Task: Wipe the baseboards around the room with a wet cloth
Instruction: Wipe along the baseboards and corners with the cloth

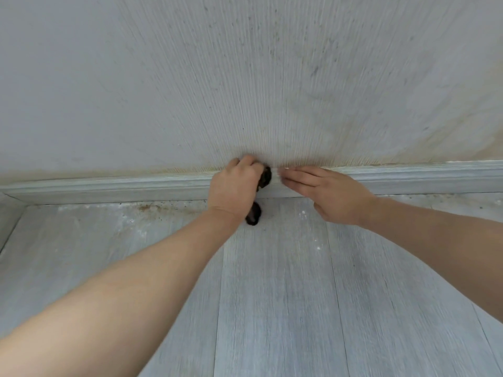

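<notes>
Left grip [235,183] around dark cloth [265,178]

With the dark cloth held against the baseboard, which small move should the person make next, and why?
Probably slide the left hand with the dark cloth leftward along the baseboard. Brown specks lie on the floor under that stretch, while the right hand rests flat on the other side.

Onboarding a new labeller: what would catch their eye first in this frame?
Two bare forearms meeting at the baseboard, mid-frame. The left hand grips a dark cloth against it, one end hanging to the floor; the right hand lies flat beside it, fingers straight on the board. Next, brown grime along the floor edge to the left, and stains on the wall above.
</notes>
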`<state>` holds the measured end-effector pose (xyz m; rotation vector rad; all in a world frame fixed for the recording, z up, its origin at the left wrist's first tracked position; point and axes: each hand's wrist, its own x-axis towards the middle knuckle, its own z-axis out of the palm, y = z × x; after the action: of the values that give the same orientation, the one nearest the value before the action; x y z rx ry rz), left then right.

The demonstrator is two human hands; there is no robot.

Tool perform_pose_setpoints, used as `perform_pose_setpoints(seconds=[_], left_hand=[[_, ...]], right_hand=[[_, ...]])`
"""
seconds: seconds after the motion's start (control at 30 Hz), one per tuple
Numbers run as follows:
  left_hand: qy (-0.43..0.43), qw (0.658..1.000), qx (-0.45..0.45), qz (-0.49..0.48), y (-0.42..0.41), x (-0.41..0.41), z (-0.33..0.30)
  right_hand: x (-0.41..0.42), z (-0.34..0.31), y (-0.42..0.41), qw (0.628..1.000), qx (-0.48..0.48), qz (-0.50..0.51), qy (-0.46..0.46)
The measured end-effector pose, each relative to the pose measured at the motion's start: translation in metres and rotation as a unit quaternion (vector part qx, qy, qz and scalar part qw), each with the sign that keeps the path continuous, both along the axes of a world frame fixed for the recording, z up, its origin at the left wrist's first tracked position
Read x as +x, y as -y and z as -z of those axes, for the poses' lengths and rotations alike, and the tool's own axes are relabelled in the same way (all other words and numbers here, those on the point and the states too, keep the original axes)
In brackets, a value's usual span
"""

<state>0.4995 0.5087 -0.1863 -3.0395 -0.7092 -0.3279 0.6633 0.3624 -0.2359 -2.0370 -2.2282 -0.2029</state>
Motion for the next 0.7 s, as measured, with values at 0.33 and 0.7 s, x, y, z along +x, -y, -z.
perform_pose_setpoints(seconds=[0.33, 0.7], left_hand=[[-0.025, 0.994, 0.006, -0.105, -0.042, -0.044, -0.001], [-0.024, 0.998, 0.038, 0.043, -0.005, 0.0, 0.0]], right_hand=[[0.006, 0.001, 0.005, 1.0, 0.015, -0.001, 0.008], [0.013, -0.001, 0.014, 1.0, 0.008, 0.001, 0.002]])
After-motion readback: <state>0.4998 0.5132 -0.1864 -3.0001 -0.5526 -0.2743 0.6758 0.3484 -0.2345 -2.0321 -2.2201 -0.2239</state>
